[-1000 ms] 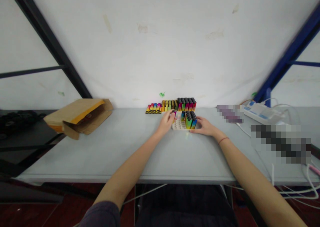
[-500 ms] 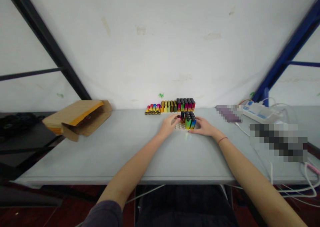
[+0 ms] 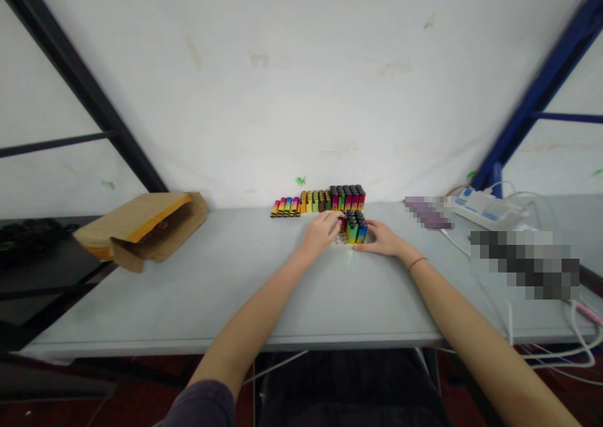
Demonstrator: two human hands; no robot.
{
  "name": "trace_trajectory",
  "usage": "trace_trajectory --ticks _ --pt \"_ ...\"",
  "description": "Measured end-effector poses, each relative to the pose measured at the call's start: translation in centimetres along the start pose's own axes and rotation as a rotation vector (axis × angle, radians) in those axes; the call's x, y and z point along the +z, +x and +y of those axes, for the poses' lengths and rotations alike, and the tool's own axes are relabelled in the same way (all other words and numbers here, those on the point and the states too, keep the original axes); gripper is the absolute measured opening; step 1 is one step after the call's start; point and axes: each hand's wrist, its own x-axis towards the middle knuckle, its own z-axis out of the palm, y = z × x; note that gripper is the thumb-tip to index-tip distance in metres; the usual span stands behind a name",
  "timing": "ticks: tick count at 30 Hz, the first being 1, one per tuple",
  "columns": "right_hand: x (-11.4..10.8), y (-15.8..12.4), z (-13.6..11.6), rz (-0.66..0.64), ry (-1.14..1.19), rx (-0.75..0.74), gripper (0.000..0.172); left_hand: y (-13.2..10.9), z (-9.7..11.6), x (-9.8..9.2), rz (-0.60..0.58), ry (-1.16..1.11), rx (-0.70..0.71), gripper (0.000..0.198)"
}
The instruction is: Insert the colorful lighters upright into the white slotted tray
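A pale tray with holes (image 3: 341, 240) sits on the table, its right part filled with upright green and blue lighters (image 3: 357, 229) with black tops. My right hand (image 3: 384, 238) grips the tray's right end, thumb at the front corner and fingers behind the lighters. At the tray's left part, my left hand (image 3: 322, 233) pinches a dark pink lighter (image 3: 343, 226), partly hidden by the fingers. Behind the hands stand a block of pink and green lighters with black tops (image 3: 347, 198) and a yellowish group (image 3: 315, 201). Several multicoloured lighters (image 3: 285, 207) lie stacked further left.
An open cardboard box (image 3: 141, 226) lies at the left of the grey table (image 3: 245, 289). To the right are a phone (image 3: 429, 213) with a cable, a white power strip (image 3: 490, 210) and a blurred-out dark object (image 3: 522, 264). A wall (image 3: 301, 100) closes off the back.
My left hand has shifted slightly right over the tray, its fingers now covering more of the left part. My right hand stays at the tray's right end. The view has tilted slightly.
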Motion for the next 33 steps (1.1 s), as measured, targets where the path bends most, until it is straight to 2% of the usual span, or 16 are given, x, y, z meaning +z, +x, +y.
trace_trajectory --ticks 3,8,15,17,20,22,24,26,28,30,33 --pt "-0.1 0.0 0.0 -0.005 0.006 -0.007 0.092 -0.1 -0.7 0.3 -0.01 -0.034 -0.024 0.024" --pt "-0.1 0.0 -0.1 -0.017 0.002 0.015 0.093 -0.1 -1.5 0.4 -0.027 -0.046 0.014 0.026" --pt "-0.2 -0.1 -0.1 -0.021 0.006 0.016 0.092 -0.1 -1.0 0.3 -0.103 0.129 0.01 0.04" --pt "-0.3 0.0 -0.1 -0.024 0.006 0.013 0.091 0.1 -1.3 -0.3 -0.079 0.164 -0.035 0.043" --pt "-0.3 0.0 -0.2 -0.034 0.002 0.014 0.093 0.6 -3.3 -2.4 0.053 0.218 -0.233 0.046" --pt "-0.3 0.0 -0.2 -0.035 0.001 0.02 0.093 0.9 -5.5 -4.6 0.158 0.301 -0.466 0.048" --pt "-0.3 -0.1 -0.3 -0.03 0.004 0.026 0.093 0.8 -7.8 -6.9 0.192 0.386 -0.681 0.052" --pt "-0.3 -0.1 -0.3 -0.027 0.008 0.029 0.091 0.7 -9.9 -8.8 0.162 0.433 -0.851 0.052" --pt "-0.3 -0.2 -0.4 -0.025 0.008 0.028 0.09 0.6 -11.4 -10.0 0.032 0.422 -0.948 0.049" --pt "-0.3 -0.2 -0.4 -0.025 0.004 0.025 0.089 0.7 -12.3 -10.5 -0.069 0.415 -0.982 0.049" --pt "-0.3 -0.3 -0.4 -0.025 0.0 0.025 0.091 1.3 -13.0 -10.7 -0.15 0.424 -0.981 0.047"
